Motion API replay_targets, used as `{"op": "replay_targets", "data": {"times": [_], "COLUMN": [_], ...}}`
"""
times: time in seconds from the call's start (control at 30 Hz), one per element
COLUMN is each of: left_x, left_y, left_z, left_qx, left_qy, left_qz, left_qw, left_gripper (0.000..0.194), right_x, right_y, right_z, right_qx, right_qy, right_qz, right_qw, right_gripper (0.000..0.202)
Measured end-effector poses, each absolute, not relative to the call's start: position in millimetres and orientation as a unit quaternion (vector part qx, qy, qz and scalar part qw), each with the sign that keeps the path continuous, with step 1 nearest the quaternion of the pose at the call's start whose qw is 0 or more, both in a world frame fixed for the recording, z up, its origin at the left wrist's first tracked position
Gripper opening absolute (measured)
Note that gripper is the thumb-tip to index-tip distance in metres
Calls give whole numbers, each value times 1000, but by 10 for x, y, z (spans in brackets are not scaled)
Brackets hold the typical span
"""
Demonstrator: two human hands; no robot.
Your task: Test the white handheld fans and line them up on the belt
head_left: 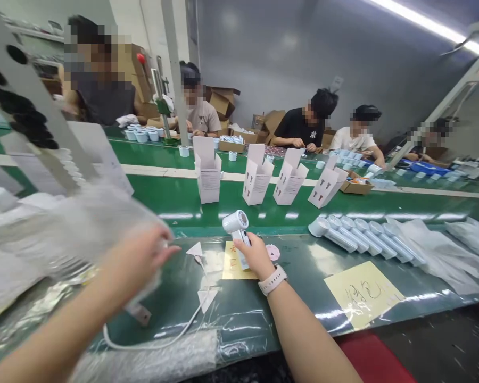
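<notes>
My right hand [257,256] is wrapped round the handle of a pale blue handheld fan [234,220], shaped like a small hairdryer, its round head upward and tilted. My left hand [149,250], smeared by motion, pinches a translucent plastic bag [107,218] that trails to the left. Beneath the fan lies a yellow paper note [229,260]. Between my hands a white cable [179,335] runs over the green table, close to white triangular tags [206,299]. Several more pale blue fans [363,234] lie in a row to the right.
Upright open white boxes [207,181] stand on the green conveyor belt [175,207] ahead. Plastic sleeves [435,250] lie at the right, near another yellow note [363,295]. Bubble wrap [163,361] covers the near edge. A metal post [43,101] rises at left; co-workers sit across the belt.
</notes>
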State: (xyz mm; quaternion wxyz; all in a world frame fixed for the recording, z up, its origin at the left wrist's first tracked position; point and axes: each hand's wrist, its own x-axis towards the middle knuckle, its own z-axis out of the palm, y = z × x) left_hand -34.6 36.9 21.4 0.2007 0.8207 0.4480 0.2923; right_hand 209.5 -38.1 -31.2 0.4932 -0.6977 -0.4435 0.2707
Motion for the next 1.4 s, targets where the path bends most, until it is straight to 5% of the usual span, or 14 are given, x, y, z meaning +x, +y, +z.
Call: {"op": "replay_targets", "data": {"times": [0.13,0.33,0.47,0.73,0.93,1.1,1.17,1.27,1.4], "left_x": [-196,-278,-244,-341,-308,-303,-355,-424,-399], "left_y": [312,349,429,553,326,-81,-130,-112,-104], "left_z": [31,-135,-241,-155,93,303,373,503,767], "left_qx": [846,793,720,581,688,954,954,941,905], "left_qy": [417,399,419,431,438,237,220,233,270], "left_qz": [139,194,269,339,363,179,196,232,322], "left_qw": [302,417,483,601,450,39,-54,-83,71], "left_gripper": [25,4,18,43,30,32,38,48,39], "right_x": [2155,1867,1508,1450,1242,1187,1274,1416,1479], "right_y": [-429,-602,-684,-564,-601,-606,-596,-638,-861], "right_z": [-338,-241,-237,-233,-115,-5,52,176,431], "right_qx": [-693,-618,-555,-657,-671,-662,-641,-590,-488], "right_qy": [-452,-522,-618,-624,-635,-601,-574,-536,-524], "right_qz": [275,347,340,281,266,324,388,487,585], "right_qw": [489,474,441,316,277,309,331,356,381], "right_gripper": [27,52,44,35,37,15,28,52,60]}}
